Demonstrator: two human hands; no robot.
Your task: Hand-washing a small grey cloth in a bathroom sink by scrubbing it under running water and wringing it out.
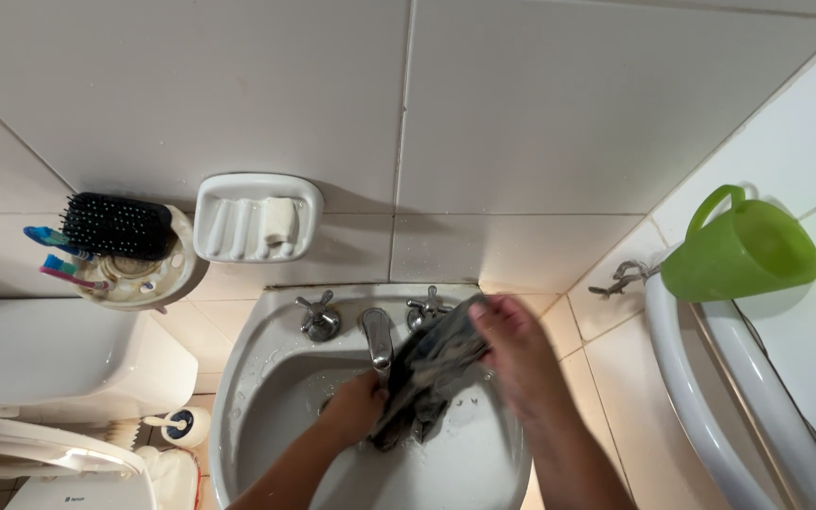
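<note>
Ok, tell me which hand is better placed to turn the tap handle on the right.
Right, probably. The right hand grips the top of the dark wet cloth beside the right tap handle; the left hand sits lower in the sink, under the spout.

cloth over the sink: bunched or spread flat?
Bunched. The dark cloth hangs crumpled between left hand and right hand, over the sink.

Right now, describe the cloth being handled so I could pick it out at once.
Start at the white sink under the tiled wall and find the chrome tap at its middle. Just right of the tap hangs the dark grey cloth, bunched and wet-looking, gripped between the left hand and right hand. It is the only dark, soft thing in the basin.
</note>
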